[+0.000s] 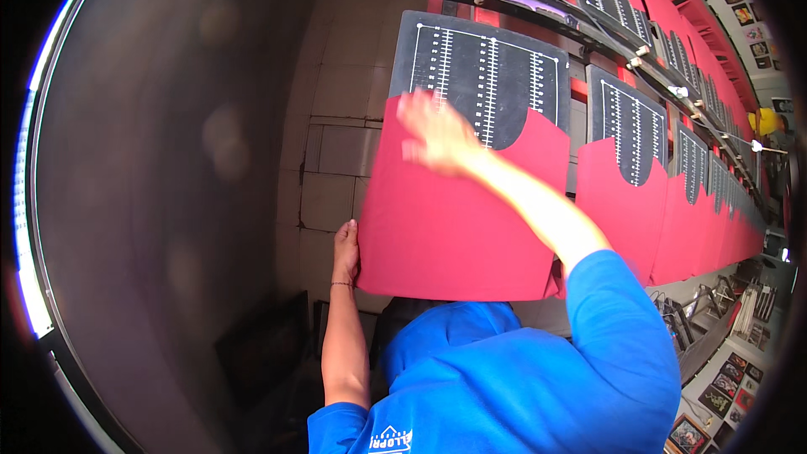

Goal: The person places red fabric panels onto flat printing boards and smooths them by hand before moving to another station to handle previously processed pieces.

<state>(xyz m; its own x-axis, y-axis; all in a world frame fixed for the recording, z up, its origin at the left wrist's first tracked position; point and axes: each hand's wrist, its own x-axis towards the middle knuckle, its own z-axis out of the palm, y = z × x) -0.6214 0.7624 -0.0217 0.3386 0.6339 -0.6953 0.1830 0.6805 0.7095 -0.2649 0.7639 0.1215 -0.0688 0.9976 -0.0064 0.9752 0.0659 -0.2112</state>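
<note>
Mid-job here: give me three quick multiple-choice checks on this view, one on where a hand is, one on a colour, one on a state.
1. Where is the left hand?
A. at the red fabric's lower left edge
B. on the orange tool
C. on the tiled floor

2. What colour is the fabric on the nearest board?
A. blue
B. red
C. yellow

3. How is the right hand?
A. clenched on a tool
B. out of view
C. open, flat on the fabric's top

Answers:
1 A, fingers grip that edge.
2 B, it is plainly red.
3 C, fingers are spread, motion-blurred.

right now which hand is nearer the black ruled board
Right. The right hand lies at the top edge of the red shirt, overlapping the black ruled board. The left hand grips the shirt's lower left edge, well below it.
</note>
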